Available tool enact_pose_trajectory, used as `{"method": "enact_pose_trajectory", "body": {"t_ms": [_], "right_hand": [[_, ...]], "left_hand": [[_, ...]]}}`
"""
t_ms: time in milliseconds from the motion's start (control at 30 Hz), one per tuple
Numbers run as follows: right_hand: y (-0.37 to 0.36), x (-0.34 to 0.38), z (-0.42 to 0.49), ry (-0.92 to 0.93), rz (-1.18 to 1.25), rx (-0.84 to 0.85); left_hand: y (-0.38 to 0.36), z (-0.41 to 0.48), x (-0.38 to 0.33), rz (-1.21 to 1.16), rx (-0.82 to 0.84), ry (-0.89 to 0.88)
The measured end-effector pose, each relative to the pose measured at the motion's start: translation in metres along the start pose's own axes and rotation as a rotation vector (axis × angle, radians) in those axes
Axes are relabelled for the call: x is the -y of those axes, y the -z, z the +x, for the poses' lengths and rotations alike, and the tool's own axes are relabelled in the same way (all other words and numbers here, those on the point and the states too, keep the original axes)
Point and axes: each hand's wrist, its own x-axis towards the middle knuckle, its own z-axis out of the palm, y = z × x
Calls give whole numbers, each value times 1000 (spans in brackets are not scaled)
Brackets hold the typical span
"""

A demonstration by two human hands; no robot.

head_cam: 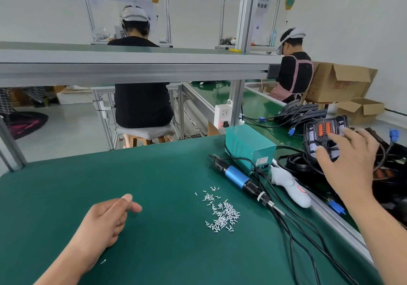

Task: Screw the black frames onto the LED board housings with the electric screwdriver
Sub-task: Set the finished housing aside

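Over on the right side, past the bench edge, the right hand (348,159) is reaching onto an LED board housing (323,135) that's lying on a heap of black parts and black cables (297,163). The fingers are spreading wide over it with the thumb hanging in front of its lower edge, so the hand is looking loose and not clamping anything; can't tell if the fingertips are actually touching. The housing is facing up and showing two orange strips near its top.

The left hand (110,221) is resting on the green mat (66,185) with its fingers loosely curling and nothing in it. One stray screw (103,261) is sitting just beside that wrist.

The electric screwdriver (240,179) is lying flat on the mat, nobody holding it, with its blue body in the middle and its bit pointing toward the near right. Its cord is running back toward the teal power box (248,148) standing right behind it. A loose pile of small silver screws (222,214) is sitting on the mat just left of the screwdriver's tip. A white handheld device (290,187) is lying along the bench's metal rail, right of the screwdriver.

Farther back, two other people are sitting at their own stations, and cardboard boxes (339,82) are stacking up at far right.
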Motion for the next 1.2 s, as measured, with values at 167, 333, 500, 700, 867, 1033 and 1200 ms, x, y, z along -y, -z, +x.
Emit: {"method": "enact_pose_trajectory", "body": {"t_ms": [167, 333, 500, 700, 867, 1033, 1200], "right_hand": [[-6, 32, -13, 131, 128, -35], [-13, 77, -32, 226, 245, 42], [-20, 131, -53, 286, 362, 142], [-27, 184, -74, 393, 487, 226], [-26, 226, -100, 445, 603, 398], [-20, 276, -131, 606, 746, 654], [-17, 314, -160, 729, 798, 797]], "left_hand": [[-1, -1, -2, 22, 12, 12], [-2, -3, -3, 25, 6, 19], [-1, -3, -7, 0, -9, 18], [-3, -4, -11, -29, -18, 38], [-6, -5, -14, -49, -29, 63], [-2, -5, -12, -124, -59, 67], [-2, -4, -15, -196, -85, 59]]}}
